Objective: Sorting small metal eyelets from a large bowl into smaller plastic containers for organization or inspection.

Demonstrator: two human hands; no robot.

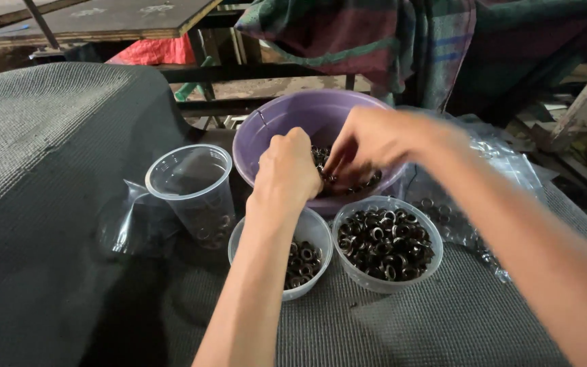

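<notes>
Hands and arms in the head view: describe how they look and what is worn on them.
Both arms are bare from the frame edge to the wrist: no sleeves, gloves, watch or bracelets show. The left hand shows no ring on the parts in view. The right hand is motion-blurred, so small details such as rings cannot be told.
</notes>
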